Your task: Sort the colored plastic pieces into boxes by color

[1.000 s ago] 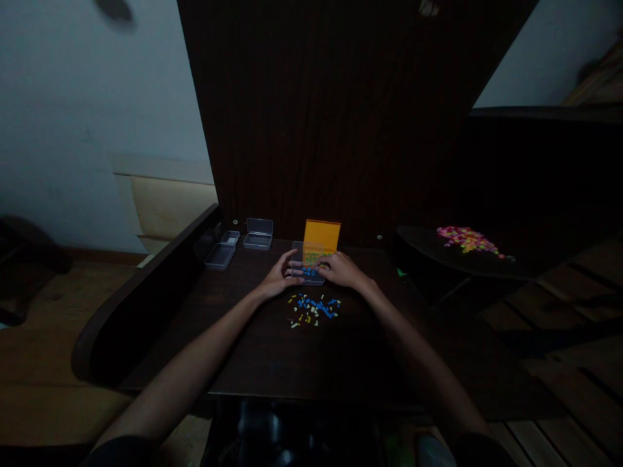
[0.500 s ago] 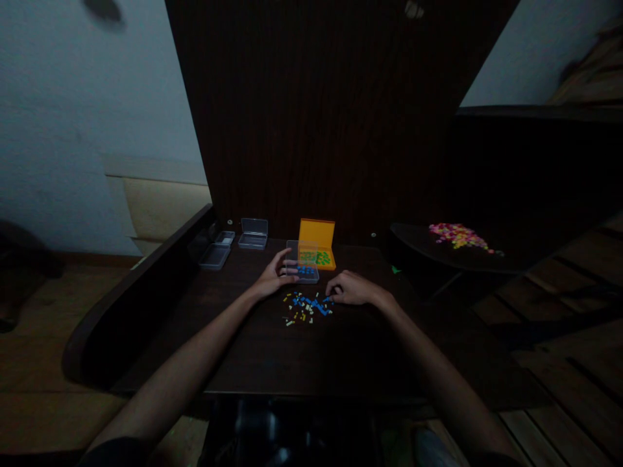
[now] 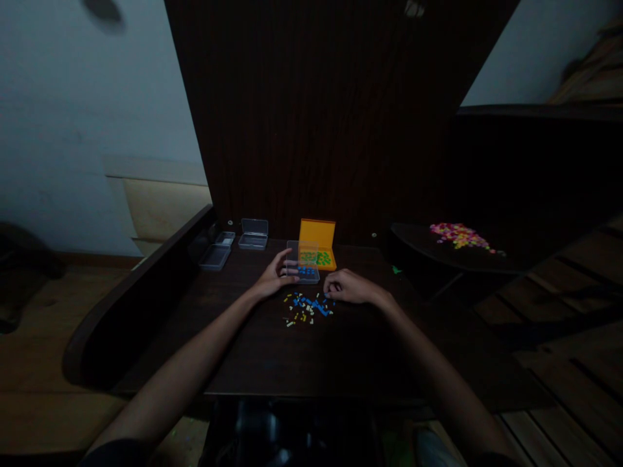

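My left hand (image 3: 273, 277) is closed on the left side of a clear plastic box (image 3: 308, 281), thumb in front and fingers behind the raised lid. Several small blue pieces (image 3: 306, 270) lie inside that box. Right of it, my right hand (image 3: 348, 287) hovers with fingers curled in a pinch; what is between the fingertips, if anything, is too small to make out. Just below both hands spreads a loose pile of small blue, white and yellow pieces (image 3: 307, 307). Behind the clear box stands an open orange box (image 3: 318, 230) with green pieces in it.
Two more open clear boxes, one at the back (image 3: 253, 241) and one farther left (image 3: 215, 257), sit on the dark wooden table (image 3: 272, 363). A heap of pink and yellow pieces (image 3: 460, 235) lies on a side ledge at right. A raised dark edge (image 3: 141, 301) bounds the left.
My right hand has lifted slightly up and away from the pile's right edge, its fingers curled in more. My left hand and the clear box have stayed put.
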A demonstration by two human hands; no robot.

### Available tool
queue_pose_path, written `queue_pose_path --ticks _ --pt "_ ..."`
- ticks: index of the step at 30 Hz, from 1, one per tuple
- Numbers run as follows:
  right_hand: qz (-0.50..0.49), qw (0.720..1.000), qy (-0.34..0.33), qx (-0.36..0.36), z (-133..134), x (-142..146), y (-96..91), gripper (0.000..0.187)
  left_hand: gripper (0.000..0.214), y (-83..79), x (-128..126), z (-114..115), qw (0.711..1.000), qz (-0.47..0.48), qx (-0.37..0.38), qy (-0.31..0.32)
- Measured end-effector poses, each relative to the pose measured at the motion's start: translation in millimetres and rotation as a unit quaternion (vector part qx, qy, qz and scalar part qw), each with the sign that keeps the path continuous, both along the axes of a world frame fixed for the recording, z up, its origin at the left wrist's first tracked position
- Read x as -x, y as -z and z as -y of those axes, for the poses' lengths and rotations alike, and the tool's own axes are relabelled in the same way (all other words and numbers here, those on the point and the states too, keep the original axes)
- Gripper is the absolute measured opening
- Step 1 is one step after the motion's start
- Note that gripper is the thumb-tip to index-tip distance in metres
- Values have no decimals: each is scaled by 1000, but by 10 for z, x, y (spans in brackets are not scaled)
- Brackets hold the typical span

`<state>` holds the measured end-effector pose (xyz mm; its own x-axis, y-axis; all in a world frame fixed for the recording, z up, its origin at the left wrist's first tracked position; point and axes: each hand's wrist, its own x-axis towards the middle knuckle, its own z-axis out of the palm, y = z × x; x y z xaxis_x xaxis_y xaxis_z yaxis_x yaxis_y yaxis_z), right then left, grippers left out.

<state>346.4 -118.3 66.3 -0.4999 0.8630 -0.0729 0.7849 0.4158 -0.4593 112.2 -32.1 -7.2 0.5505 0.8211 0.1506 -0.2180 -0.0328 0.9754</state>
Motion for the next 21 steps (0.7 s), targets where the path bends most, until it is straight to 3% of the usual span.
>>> queue_pose_path --ticks 7,14,21 --pt "-75 992 8 -102 -252 197 -104 11 91 4 1 -1 1000 6 -1 8" --pt "-79 991 15 -103 -482 366 37 13 91 -13 -10 21 1000 18 2 11" --pt "-85 991 12 -103 -523 391 74 13 92 -26 -16 19 999 31 14 20"
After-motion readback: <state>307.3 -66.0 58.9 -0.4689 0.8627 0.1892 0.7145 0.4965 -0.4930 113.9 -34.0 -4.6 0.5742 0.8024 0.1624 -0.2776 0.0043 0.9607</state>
